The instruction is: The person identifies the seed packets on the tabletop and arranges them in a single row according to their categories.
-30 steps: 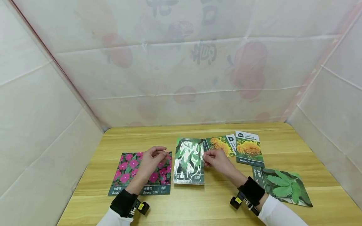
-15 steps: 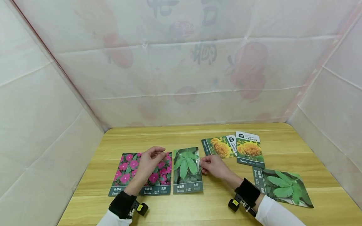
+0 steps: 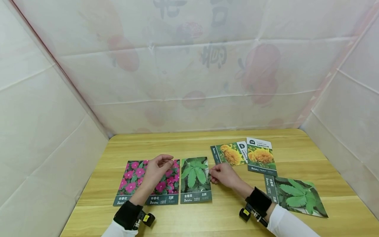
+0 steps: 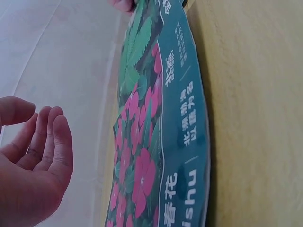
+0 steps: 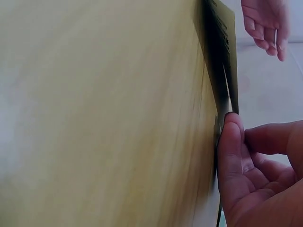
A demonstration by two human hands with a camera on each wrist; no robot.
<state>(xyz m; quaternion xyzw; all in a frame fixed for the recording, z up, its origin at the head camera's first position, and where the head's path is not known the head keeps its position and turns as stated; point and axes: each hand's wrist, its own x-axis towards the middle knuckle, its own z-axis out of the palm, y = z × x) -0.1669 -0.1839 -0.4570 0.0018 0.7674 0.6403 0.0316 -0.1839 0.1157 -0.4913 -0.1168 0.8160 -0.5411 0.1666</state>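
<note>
Ctr pkt w/ green leaf pic, wht txt below

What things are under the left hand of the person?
Two pink-flower packets lie under the left hand, which does not touch them. The hand and forearm hide where they meet; whether they overlap cannot be seen.

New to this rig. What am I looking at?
No robot: a person's left hand and right hand, with wrist cameras strapped on. The wide picture is from a head-worn camera looking forward and down; the two close-ups come from the wrists. On the wooden table lie two pink-flower packets, two yellow-flower packets, a right-hand leaf packet and a middle leaf packet. The right hand pinches that middle one's edge; the left, fingers relaxed, holds nothing.
</note>
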